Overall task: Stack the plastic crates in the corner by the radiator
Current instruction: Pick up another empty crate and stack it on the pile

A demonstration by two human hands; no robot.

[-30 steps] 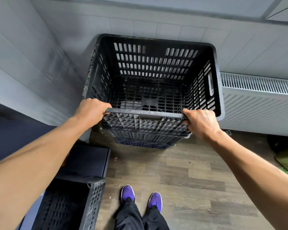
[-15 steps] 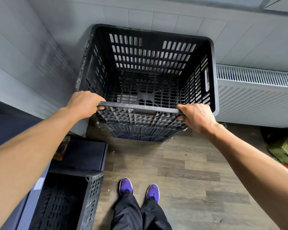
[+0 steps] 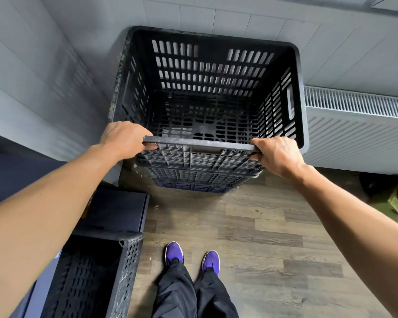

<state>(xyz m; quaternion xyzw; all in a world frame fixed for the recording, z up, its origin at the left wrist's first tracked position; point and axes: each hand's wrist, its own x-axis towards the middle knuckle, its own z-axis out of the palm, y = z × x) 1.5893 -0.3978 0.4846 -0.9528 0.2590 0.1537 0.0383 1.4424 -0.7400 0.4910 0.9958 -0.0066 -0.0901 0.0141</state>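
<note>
Hands, 2 off, both occupied on one item:
- left hand (image 3: 122,140): curled over near rim of top crate (image 3: 207,72) at near-left corner, gripping
- right hand (image 3: 277,154): curled over same rim at near-right corner, gripping

Task items:
- top crate: black slotted plastic, empty, sat on lower crates (image 3: 193,180) in corner; wall (image 3: 44,76) at left & rear, radiator (image 3: 354,125) just beside its right side. Whether base was fully seated on crate below: could not tell
- spare crate (image 3: 97,271): on floor (image 3: 262,226) at lower left, well apart from stack, not yet stacked; dark cabinet (image 3: 117,210) just behind it

Risks, judged not seen:
1. Bad seating: if base missed rim below, letting go would prob. leave top crate rocking or sliding fwd
2. Tip-over: grip was on near rim only, stack looked tall; a pull toward body could lever whole stack off wall
3. Feet: shoes (image 3: 174,252) stood in front of stack, so a falling crate would likely land on or near them
4. Radiator knock: a shove to the right would bang crate into radiator
5. Trip: spare crate & cabinet close by left leg, a blind step left could catch them
</note>
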